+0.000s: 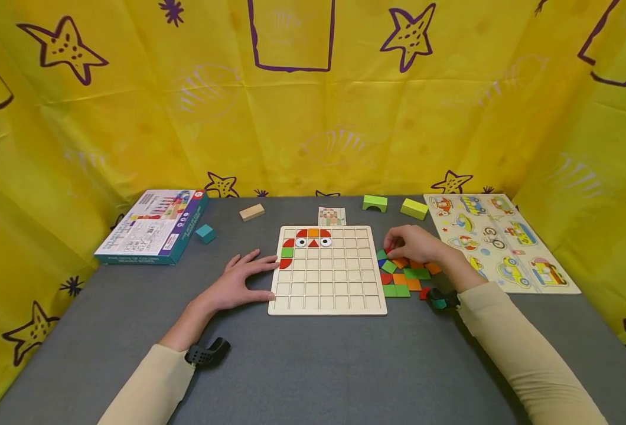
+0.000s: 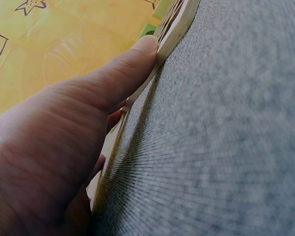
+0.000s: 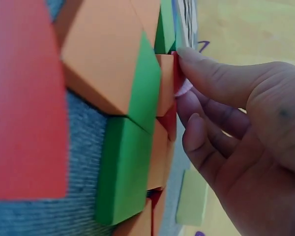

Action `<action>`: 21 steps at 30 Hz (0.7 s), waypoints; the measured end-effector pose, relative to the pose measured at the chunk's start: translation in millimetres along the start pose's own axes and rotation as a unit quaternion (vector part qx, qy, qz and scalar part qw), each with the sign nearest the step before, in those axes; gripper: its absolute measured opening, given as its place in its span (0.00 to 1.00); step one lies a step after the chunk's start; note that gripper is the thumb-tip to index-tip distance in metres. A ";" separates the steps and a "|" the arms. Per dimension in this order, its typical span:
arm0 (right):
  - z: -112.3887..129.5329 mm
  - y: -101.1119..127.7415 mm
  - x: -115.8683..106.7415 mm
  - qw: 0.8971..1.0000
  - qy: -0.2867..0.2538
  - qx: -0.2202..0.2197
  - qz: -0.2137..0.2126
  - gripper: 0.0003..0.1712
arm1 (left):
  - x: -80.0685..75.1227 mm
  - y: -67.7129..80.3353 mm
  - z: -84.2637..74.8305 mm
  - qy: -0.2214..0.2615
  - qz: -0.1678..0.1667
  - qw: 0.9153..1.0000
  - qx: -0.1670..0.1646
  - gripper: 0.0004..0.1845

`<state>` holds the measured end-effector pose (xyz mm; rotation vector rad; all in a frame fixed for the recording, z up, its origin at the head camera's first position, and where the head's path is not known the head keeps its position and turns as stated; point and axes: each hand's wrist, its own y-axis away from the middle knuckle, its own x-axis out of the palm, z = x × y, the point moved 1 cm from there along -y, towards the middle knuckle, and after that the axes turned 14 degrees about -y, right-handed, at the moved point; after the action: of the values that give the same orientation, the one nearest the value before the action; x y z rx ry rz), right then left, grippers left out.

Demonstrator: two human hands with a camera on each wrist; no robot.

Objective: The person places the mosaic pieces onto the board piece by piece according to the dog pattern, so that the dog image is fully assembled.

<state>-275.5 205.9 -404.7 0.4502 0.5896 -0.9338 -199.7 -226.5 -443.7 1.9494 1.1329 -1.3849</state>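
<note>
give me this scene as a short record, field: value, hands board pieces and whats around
left hand: left hand rests flat on the grey table, fingers against the left edge of the grid board
right hand: right hand reaches into the loose tiles, fingertips pinching a red tile
board: wooden grid, mostly bare; a few red, orange and green pieces and two eye pieces in the upper left
pattern card: pattern card lies just behind the board
around: game box far left, vehicle puzzle far right, green blocks at the back
</note>
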 end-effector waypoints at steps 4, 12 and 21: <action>3.4 -0.8 -2.2 1.000 -0.020 -0.010 -0.009 0.04 | 0.3 -0.3 0.1 -0.002 -0.001 1.000 0.001 0.39; 16.6 -6.2 3.0 0.998 -0.039 -0.038 -0.013 0.07 | 0.5 0.1 0.4 -0.004 -0.001 1.000 0.002 0.39; 37.3 -24.4 21.1 0.997 -0.064 -0.052 0.006 0.05 | 0.2 -0.4 0.1 -0.008 -0.002 1.000 -0.004 0.39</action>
<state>-276.2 158.1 -392.7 0.2984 0.5159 -0.9097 -200.0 -226.3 -443.9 1.9284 1.1340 -1.3946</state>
